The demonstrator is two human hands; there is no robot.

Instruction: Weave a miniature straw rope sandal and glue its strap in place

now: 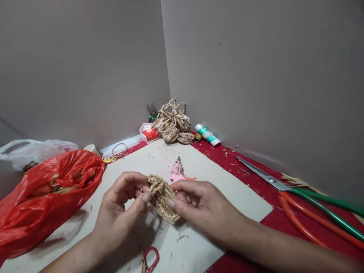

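Note:
A small piece of coiled, braided straw rope (162, 199) is held up between both hands over the white board. My left hand (122, 206) pinches its left upper edge between thumb and fingers. On the other side, my right hand (200, 201) grips the right edge, thumb on the near face. Just behind the piece lies a pink glue gun (177, 170) with its nozzle pointing away. Below the hands, a red scissors handle (152, 258) shows at the bottom edge, with a straw strand beside it.
The white board (241, 189) rests on a red cloth (217, 157). Rope bundles (172, 123) sit in the corner by a white-and-green tube (207, 134). Large shears (275, 182) lie right. A red plastic bag (57, 193) holding straw stands left, near clear glue sticks (125, 146). Grey walls (256, 76) rise behind.

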